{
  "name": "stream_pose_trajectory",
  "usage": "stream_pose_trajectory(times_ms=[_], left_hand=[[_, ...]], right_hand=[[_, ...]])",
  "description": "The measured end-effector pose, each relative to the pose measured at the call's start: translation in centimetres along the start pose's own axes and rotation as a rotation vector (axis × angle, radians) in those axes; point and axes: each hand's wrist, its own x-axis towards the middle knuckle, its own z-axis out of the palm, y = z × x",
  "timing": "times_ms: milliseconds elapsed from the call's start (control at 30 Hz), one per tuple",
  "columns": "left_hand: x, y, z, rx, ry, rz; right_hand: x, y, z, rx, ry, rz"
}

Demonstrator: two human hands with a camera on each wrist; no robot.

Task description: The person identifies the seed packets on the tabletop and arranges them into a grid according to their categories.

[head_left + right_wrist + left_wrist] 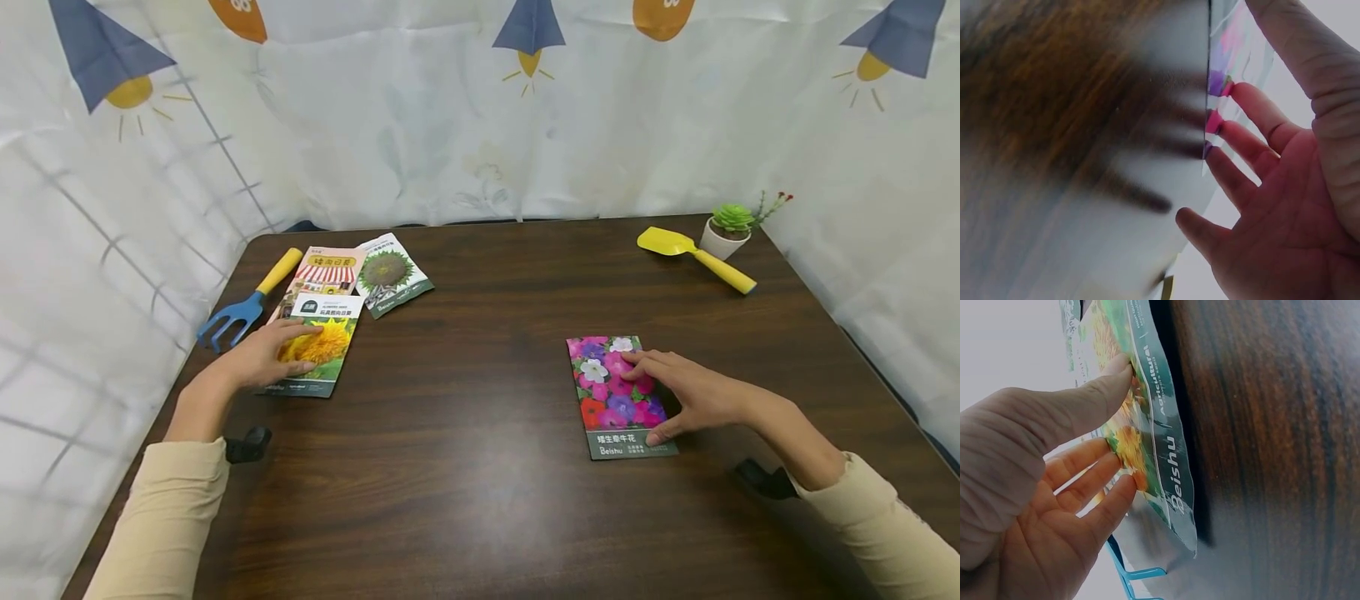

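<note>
My left hand (264, 357) rests on a seed packet with a yellow flower (322, 343); thumb and fingertips touch its front face, fingers only slightly bent. In the left wrist view that packet (1163, 434) shows its green "Beishu" band. It overlaps a pink packet with a striped awning (327, 272); beside that lies a white packet with a green seed head (387, 273). My right hand (693, 392) touches the packet of pink and purple flowers (611, 385) with spread fingertips along its right side. In the right wrist view only this packet's edge (1215, 122) shows.
A blue hand fork (238, 315) with a yellow handle lies at the back left of the brown table (465, 500). At the back right are a yellow trowel (697, 254) and a small white pot with a green plant (726, 237). A patterned curtain (420, 125) hangs behind.
</note>
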Motion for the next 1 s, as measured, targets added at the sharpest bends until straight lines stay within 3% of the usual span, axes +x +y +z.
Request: stream_pose_trajectory(times_ms=[400,1000], left_hand=[[0.04,0.08,-0.07,-0.020,-0.003,-0.005],[0.01,0.21,0.21,-0.017,0.005,-0.019]], right_hand=[[-0.87,-0.14,0.27,-0.002,-0.018,0.058],[-0.80,-0.42,0.61,-0.051,-0.022,0.060]])
